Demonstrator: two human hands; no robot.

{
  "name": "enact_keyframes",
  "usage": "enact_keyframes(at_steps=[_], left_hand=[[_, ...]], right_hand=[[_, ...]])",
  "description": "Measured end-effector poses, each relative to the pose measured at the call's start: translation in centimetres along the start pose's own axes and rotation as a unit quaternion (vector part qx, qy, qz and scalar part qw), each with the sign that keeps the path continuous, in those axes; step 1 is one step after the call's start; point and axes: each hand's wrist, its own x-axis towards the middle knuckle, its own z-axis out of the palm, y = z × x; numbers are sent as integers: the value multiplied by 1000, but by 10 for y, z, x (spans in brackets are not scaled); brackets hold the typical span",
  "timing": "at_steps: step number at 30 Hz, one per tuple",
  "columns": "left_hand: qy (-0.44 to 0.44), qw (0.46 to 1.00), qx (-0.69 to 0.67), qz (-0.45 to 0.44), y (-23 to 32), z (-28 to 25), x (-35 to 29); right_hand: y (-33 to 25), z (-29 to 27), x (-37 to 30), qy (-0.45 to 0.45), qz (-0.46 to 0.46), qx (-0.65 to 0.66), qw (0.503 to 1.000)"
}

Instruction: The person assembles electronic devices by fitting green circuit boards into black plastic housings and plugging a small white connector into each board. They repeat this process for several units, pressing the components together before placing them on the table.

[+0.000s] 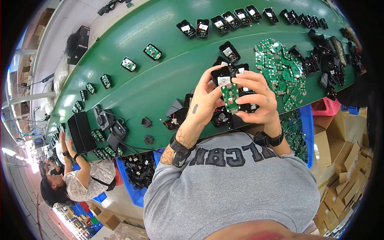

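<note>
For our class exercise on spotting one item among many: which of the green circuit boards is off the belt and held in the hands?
The green circuit board pinched between the left hand and right hand, over a black housing. The others lie heaped on the belt.

the conveyor belt (160, 84) is deep green, and the small circuit board (230, 95) held between the hands is a brighter green with pale metallic spots, like the heap of green boards (282, 72) beside it. the housing (221, 76) behind the board is black with a white patch, matching the row of black housings (224, 22) with white and red bits inside. the shirt (232, 188) is grey with dark block letters, the bins (134, 188) are blue, the small crate (326, 107) is pink, and the cartons (344, 176) are tan.
</note>
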Motion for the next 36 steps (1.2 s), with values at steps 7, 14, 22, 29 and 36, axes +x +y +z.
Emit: enact_keyframes(at_steps=[7,14,22,29,36], left_hand=[[21,1000,1,12,0,2,-1],[-7,1000,-6,17,1,8,-6],[-27,999,15,15,7,7,-10],[-45,998,28,15,3,4,-11],[-51,997,37,32,5,11,-13]], right_hand=[[-7,-3,1,8,-15,-6,1000],[-1,1,-2,20,25,-31,999],[-4,-9,2,-26,36,-138,989],[-13,-9,12,-9,78,-131,988],[-18,17,2,106,320,223,915]])
